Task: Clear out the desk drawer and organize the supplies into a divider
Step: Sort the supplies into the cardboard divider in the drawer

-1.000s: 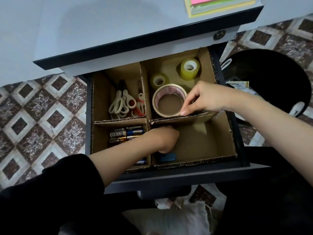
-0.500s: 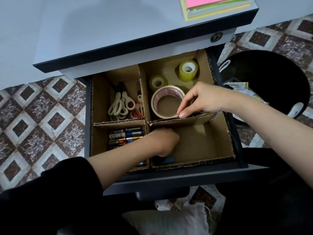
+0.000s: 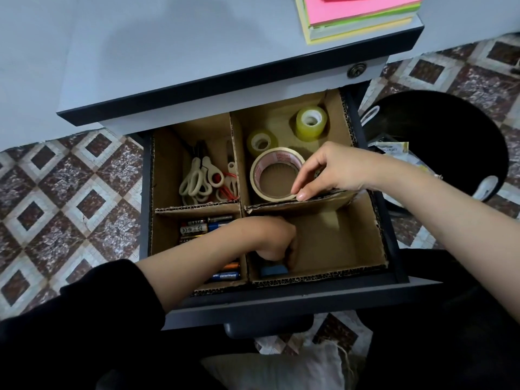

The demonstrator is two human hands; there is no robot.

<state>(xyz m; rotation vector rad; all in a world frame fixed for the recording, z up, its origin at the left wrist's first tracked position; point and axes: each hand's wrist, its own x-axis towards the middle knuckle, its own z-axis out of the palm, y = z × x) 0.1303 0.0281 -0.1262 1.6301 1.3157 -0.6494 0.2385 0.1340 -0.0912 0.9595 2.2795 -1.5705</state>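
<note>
The dark desk drawer (image 3: 281, 298) is pulled open, with a four-part cardboard divider (image 3: 318, 275) inside. Scissors (image 3: 197, 181) lie in the far left part and batteries (image 3: 202, 225) in the near left. The far right part holds a wide tape roll (image 3: 277, 156) and two small clear rolls (image 3: 261, 142) (image 3: 311, 122). My right hand (image 3: 337, 170) pinches the top edge of the cross partition (image 3: 281, 205), which leans. My left hand (image 3: 267, 237) reaches into the near right part, fingers curled down onto a small blue block (image 3: 273, 270); the fingertips are hidden.
A stack of coloured sticky notes (image 3: 357, 12) sits on the grey desk top (image 3: 140, 52) above the drawer. To the right of the drawer stands a round black bin (image 3: 439, 142) with wrappers beside it. Patterned floor tiles (image 3: 70, 192) lie to the left.
Both hands stay where they were, the right on the partition and the left in the near right compartment. Only the view has shifted slightly.
</note>
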